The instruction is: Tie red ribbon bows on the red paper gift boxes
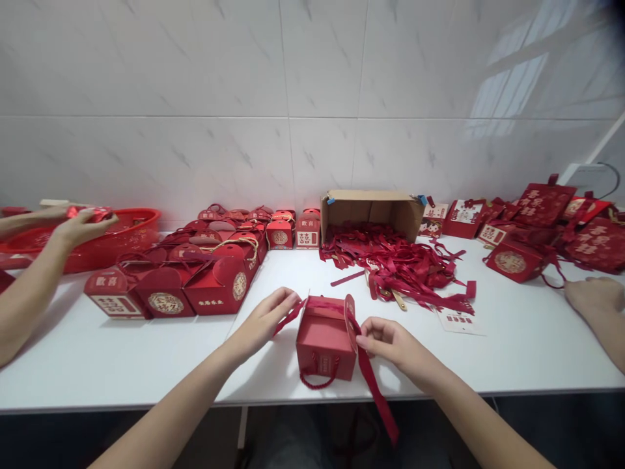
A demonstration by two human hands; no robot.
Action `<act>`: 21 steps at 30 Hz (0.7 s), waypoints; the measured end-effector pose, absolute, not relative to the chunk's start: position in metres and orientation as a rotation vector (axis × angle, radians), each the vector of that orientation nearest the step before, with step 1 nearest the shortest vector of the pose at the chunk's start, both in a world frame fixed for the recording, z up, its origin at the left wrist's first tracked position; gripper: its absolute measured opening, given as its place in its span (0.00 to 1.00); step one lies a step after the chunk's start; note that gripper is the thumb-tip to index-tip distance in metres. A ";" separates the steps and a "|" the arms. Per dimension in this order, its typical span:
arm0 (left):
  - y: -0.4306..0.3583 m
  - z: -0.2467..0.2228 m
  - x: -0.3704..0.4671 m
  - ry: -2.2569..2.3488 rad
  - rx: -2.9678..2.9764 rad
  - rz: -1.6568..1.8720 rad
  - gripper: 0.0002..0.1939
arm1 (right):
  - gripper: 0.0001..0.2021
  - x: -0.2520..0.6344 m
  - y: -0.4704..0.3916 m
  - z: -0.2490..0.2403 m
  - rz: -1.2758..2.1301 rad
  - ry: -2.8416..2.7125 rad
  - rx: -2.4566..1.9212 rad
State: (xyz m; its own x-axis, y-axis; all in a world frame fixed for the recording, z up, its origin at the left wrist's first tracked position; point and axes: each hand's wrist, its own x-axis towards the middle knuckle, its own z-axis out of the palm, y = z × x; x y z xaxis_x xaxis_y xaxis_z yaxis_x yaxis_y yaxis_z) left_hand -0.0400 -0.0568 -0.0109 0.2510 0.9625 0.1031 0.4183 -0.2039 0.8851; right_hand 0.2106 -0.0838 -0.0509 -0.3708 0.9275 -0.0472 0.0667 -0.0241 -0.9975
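A red gift box (325, 339) stands on the white table before me, its rounded side flaps upright and a twisted cord handle (319, 384) hanging down its near face. A dark red ribbon (378, 397) runs across the box's top and out both sides. My left hand (273, 316) is closed on the ribbon's left end, at the box's left flap. On the right side, my right hand (383, 339) pinches the ribbon beside the right flap; its long tail drops past the table's front edge.
Rows of red gift boxes (166, 303) stand to the left. An open cardboard box (374, 195) spills a heap of ribbons (410, 264) behind. At far left, another person's hands (85, 225) hold something shiny red above a red basin (131, 238). Another person's hand (596, 296) rests at right near red bags (544, 205).
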 end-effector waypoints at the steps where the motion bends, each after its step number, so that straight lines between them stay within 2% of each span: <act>1: -0.055 -0.011 -0.035 1.227 1.674 0.875 0.18 | 0.14 0.212 -0.084 -0.049 1.436 -1.521 -1.086; 4: -0.050 -0.016 -0.029 1.126 1.501 0.819 0.16 | 0.11 0.217 -0.081 -0.045 1.365 -1.488 -1.082; 10: -0.040 -0.018 -0.042 0.949 1.295 0.694 0.18 | 0.14 0.224 -0.073 -0.045 1.727 -1.192 -0.915; 14: -0.041 -0.014 -0.047 0.970 1.363 0.667 0.21 | 0.16 0.223 -0.069 -0.044 1.797 -1.106 -1.036; 17: -0.044 -0.019 -0.047 1.001 1.415 0.665 0.22 | 0.23 0.221 -0.066 -0.045 1.687 -1.169 -1.177; 21: -0.043 -0.030 -0.051 1.074 1.488 0.669 0.22 | 0.24 0.219 -0.063 -0.049 1.225 -1.484 -1.255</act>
State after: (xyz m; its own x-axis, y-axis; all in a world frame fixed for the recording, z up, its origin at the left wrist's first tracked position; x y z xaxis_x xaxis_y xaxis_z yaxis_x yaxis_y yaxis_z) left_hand -0.0508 -0.0432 -0.0297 0.4236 0.8929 -0.1523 0.2577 0.0424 0.9653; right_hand 0.2195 -0.0627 -0.0492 -0.1679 0.9858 -0.0023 0.1887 0.0299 -0.9816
